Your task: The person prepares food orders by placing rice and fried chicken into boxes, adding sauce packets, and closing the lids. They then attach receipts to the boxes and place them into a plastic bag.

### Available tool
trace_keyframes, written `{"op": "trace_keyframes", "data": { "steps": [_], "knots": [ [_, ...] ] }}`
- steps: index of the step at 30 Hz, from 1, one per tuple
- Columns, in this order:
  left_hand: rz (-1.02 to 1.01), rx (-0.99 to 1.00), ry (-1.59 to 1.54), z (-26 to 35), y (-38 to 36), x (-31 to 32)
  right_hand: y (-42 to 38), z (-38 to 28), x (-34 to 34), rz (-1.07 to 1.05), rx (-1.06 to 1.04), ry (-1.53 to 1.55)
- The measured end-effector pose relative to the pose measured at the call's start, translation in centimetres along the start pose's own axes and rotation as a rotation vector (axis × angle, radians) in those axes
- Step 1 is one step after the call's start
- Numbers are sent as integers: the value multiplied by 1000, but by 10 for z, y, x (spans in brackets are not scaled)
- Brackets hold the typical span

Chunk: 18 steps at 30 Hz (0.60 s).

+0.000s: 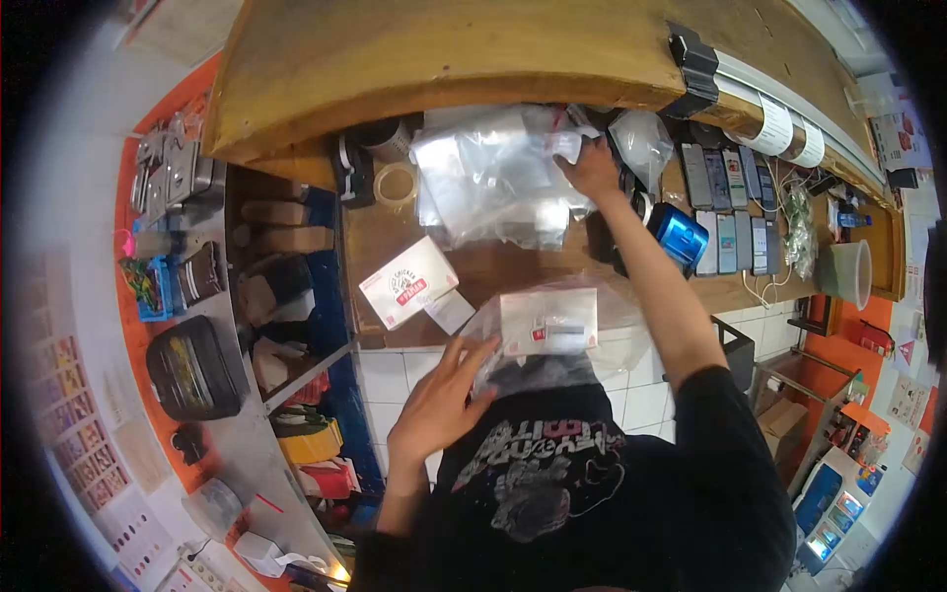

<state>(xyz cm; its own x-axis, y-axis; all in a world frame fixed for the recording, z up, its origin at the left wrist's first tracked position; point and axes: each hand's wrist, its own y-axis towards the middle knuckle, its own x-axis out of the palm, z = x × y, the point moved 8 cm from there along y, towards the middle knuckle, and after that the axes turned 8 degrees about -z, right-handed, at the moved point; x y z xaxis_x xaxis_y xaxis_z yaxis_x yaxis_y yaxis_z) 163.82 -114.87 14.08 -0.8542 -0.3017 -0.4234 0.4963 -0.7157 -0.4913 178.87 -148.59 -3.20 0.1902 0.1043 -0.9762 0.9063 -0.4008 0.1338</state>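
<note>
My left hand is at the near edge of the table, thumb and fingers apart, its fingertips against the left side of a clear plastic bag. Inside this bag lies a white printed box with a red label and a small slip on it. My right hand reaches to the back, its fingers curled at a white piece with red marks beside a pile of clear plastic bags. What exactly the fingers pinch is hard to make out. Another white printed box stands left, a white slip against it.
A roll of tape lies left of the pile. Right of my arm are a blue-fronted device and rows of several phones with cables. A wooden shelf overhangs the table; a metal counter runs along the left.
</note>
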Motion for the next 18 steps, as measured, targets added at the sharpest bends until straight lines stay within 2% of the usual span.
{"op": "trace_keyframes", "data": {
  "steps": [1,3,4,6,8,10,11,13,14,16,18],
  "knots": [
    [-17,-25,-31,3,0,-2,5,11,29,5,6,8],
    [1,-26,-12,0,-3,-8,14,27,72,-228,124,-31],
    [-4,-31,3,-1,-3,-14,18,33,82,-227,133,-17],
    [53,-48,-193,-5,-2,-29,22,27,47,-158,97,203],
    [63,-68,-169,-17,14,-36,12,36,16,-189,123,307],
    [61,10,-153,-18,50,-49,0,45,-27,-135,84,665],
    [76,55,-91,-18,74,-53,-6,45,-51,-125,90,664],
    [51,112,-42,-20,133,-52,-30,54,-62,-251,372,1296],
    [7,122,-55,-20,165,-47,-39,64,-69,-235,388,1299],
    [46,282,-110,1,220,-37,-65,79,-64,-419,461,1674],
    [-44,342,-197,40,253,-21,-88,92,-68,-446,570,1691]
  ]
}}
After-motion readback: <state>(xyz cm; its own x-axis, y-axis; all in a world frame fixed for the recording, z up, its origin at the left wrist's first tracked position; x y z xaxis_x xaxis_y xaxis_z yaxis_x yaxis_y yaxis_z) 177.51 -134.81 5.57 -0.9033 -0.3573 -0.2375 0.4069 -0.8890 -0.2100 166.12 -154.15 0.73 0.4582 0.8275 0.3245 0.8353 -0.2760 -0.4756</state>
